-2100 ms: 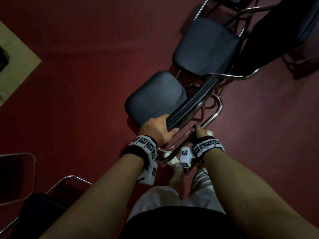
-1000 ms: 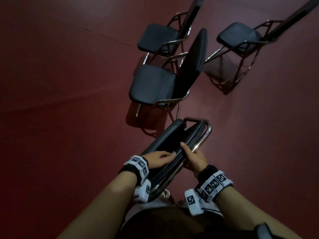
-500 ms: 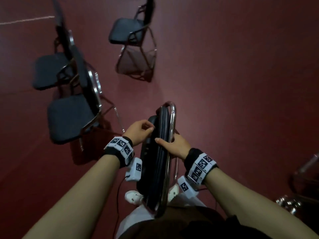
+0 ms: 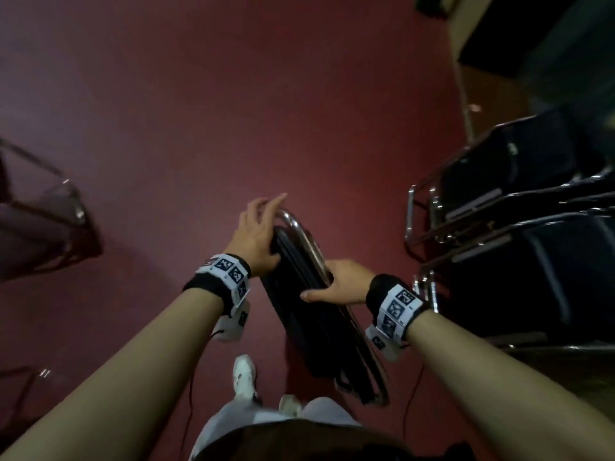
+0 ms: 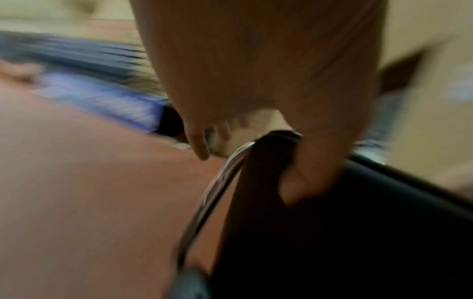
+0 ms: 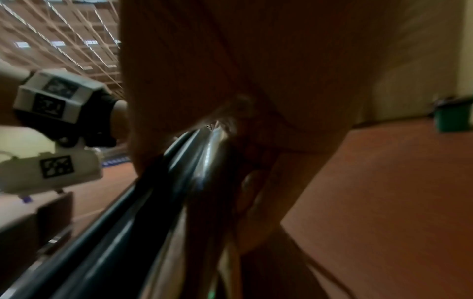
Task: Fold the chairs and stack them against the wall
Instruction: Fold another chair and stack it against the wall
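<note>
I hold a folded chair point(image 4: 309, 327), black pads in a chrome tube frame, upright in front of my legs. My left hand point(image 4: 256, 231) is at its top corner: the thumb lies against the black pad point(image 5: 332, 242) and the fingers stretch straight out past the chrome bend. Lower on the right side, my right hand point(image 4: 342, 284) grips the frame with its fingers wrapped round the chrome tube point(image 6: 204, 161). To the right, several folded chairs point(image 4: 532, 261) lean in a stack by the wall.
An unfolded chair's frame point(image 4: 43, 221) stands at the left edge, and more tubing point(image 4: 20, 394) shows at bottom left. Red floor spreads ahead. A pale wall strip point(image 4: 466, 44) runs at upper right. A green bin point(image 6: 453, 115) sits by the wall.
I have turned right with the folded chair, so the open chairs left the view and the stack came in at right. My left fingers have straightened off the chair top.
</note>
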Motion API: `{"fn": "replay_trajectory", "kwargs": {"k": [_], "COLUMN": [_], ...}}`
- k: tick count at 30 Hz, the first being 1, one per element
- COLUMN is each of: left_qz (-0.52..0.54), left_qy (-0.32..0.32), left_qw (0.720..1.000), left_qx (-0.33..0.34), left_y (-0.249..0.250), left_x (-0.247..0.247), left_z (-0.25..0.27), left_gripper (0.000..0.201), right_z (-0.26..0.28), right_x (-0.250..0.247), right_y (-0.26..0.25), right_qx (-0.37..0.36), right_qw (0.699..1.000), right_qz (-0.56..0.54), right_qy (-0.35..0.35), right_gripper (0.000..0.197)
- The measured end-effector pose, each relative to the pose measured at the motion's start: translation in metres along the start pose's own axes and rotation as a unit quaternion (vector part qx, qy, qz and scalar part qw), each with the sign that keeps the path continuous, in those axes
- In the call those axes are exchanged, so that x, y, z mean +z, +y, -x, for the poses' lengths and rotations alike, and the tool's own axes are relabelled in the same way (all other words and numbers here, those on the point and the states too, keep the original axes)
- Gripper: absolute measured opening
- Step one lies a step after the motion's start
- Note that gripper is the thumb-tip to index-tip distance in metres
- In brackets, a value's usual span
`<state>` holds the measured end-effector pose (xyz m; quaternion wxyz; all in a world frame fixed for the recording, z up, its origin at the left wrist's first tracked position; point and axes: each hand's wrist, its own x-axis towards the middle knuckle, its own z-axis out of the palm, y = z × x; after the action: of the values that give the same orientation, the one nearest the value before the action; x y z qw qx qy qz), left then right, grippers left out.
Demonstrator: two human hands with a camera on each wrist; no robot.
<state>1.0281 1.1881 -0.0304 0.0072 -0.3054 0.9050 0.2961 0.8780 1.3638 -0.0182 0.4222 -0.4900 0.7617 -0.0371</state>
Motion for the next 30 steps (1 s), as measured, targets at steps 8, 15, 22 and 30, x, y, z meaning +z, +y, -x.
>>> {"fn": "replay_trajectory", "kwargs": {"k": [8,15,22,30], "left_qz": [-0.283,-0.298,-0.354,-0.397], "left_qy": [-0.197,-0.318,-0.390,-0.379], "left_qw": [0.869,0.805,0.718,0.677], "left_qx": [0.356,0.403,0.456,0.491], "left_y": [0.104,0.137,0.238,0.381], "left_x": [-0.001,0.040,0.114,0.184], "left_z": [-0.117,-0.153,-0.230,-0.353], "left_gripper": [0.059,0.051,0.049,0.052], "right_z": [0.054,0.064,0.071,0.073], "right_x": [-0.056,-0.042,-0.054,-0.140], "right_y": [0.050,0.077,0.175,0.325], "right_qx": [0.145,0.222,0.309,0.344], "right_qw": [0.988,0.974,0.947,0.924], "right_qz": [0.024,0.032,-0.063,-0.131], "right_qy": [0.037,0.033,0.064,0.106], "right_gripper": [0.059,0.071,0.054,0.045]}}
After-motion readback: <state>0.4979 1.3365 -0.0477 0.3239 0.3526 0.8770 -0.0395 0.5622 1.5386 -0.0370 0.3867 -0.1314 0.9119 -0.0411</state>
